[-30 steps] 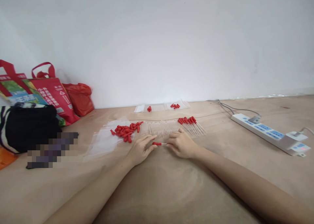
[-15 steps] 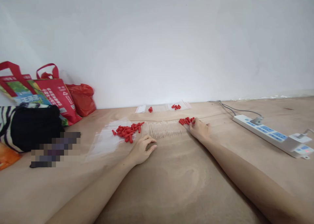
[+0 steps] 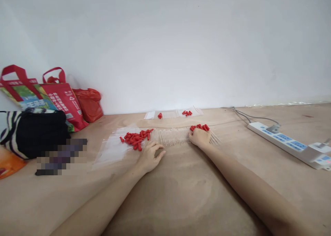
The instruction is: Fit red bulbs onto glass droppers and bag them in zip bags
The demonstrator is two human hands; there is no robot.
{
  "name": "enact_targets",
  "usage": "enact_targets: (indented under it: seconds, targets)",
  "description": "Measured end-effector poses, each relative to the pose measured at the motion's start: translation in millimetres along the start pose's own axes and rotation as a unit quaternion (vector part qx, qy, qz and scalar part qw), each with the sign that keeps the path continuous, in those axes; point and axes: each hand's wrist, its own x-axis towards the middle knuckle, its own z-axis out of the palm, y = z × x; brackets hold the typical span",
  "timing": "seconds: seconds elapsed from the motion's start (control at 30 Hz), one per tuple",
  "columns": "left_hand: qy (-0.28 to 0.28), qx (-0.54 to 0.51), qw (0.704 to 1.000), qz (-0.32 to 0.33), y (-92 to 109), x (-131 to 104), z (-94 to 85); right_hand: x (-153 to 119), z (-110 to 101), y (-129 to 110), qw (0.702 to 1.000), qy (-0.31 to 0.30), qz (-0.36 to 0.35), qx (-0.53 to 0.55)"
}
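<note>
A row of thin pale sticks (image 3: 170, 136) lies across the wooden table. My right hand (image 3: 200, 137) is over the row's right part, fingers bent down and pressed together at the sticks; what they hold, if anything, is hidden. Several red pieces (image 3: 204, 127) lie just beyond that hand, and some sticks show to its right. My left hand (image 3: 150, 156) rests on the table before the row's left end, thumb and fingers apart, holding nothing. Beside it, a pile of red pieces (image 3: 134, 139) lies partly on clear plastic bags (image 3: 111, 149).
Near the wall, small bags (image 3: 169, 114) hold red pieces and sticks. On the right is a white power strip (image 3: 281, 139) with grey cables. Red shopping bags (image 3: 63, 101) and a black cloth item (image 3: 43, 132) stand at the left, by a pixelated dark object (image 3: 60, 157).
My right hand has moved left, from beside the red pieces to the sticks, uncovering sticks on its right. My left hand has barely moved. The view has shifted slightly.
</note>
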Motion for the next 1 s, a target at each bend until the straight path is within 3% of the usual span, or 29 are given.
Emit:
enact_targets:
  seconds: [0.13, 0.27, 0.4, 0.5, 0.73, 0.9, 1.0]
  targets:
    - [0.081, 0.220, 0.969, -0.078, -14, 3, -20.2, 4, 1, -2, 1.000, -0.009, -0.003, 0.004]
    - [0.037, 0.334, 0.928, -0.158, -31, 1, -40.0, 4, 1, -2, 1.000, -0.011, -0.014, 0.004]
    - [-0.029, 0.330, 0.922, -0.203, -37, -2, -46.8, 1, 1, -2, 1.000, 0.018, -0.014, 0.009]
    - [-0.047, 0.324, 0.921, -0.211, -38, -3, -47.1, -4, 2, -1, 0.997, 0.062, -0.027, 0.025]
    - [-0.041, 0.319, 0.931, -0.173, -43, -3, -45.6, -30, -3, 3, 0.983, 0.136, -0.100, 0.065]
    - [-0.005, 0.326, 0.930, -0.170, -38, -4, -46.9, -53, -9, 11, 0.970, 0.137, -0.175, 0.096]
    - [-0.024, 0.322, 0.928, -0.184, -33, -4, -46.1, -63, -11, 17, 0.961, 0.137, -0.216, 0.108]
